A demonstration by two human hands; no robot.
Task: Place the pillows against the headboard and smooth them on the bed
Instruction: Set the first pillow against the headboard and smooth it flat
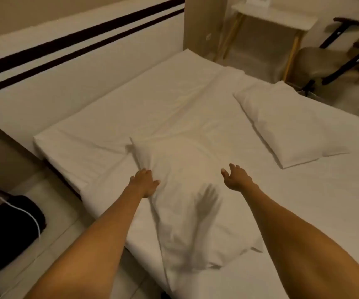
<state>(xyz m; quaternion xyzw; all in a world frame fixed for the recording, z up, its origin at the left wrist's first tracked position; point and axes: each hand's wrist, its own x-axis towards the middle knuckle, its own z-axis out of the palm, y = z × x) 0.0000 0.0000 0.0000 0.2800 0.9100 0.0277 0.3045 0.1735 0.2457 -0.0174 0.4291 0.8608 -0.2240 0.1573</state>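
A white pillow (187, 190) lies flat on the white bed (113, 117) right in front of me, well short of the headboard (70, 67), which is white with two dark stripes. My left hand (145, 182) rests on the pillow's left edge, fingers curled against the fabric. Hovering just above the pillow's right part is my right hand (237, 176), open with fingers spread; its shadow falls on the pillow. A second white pillow (286, 126) lies flat at the right of the bed, also away from the headboard.
A small white side table (275, 16) with wooden legs stands past the bed's far right corner, with a chair (325, 61) beside it. A black bag (10, 231) and a white cable (26, 212) lie on the floor at the left.
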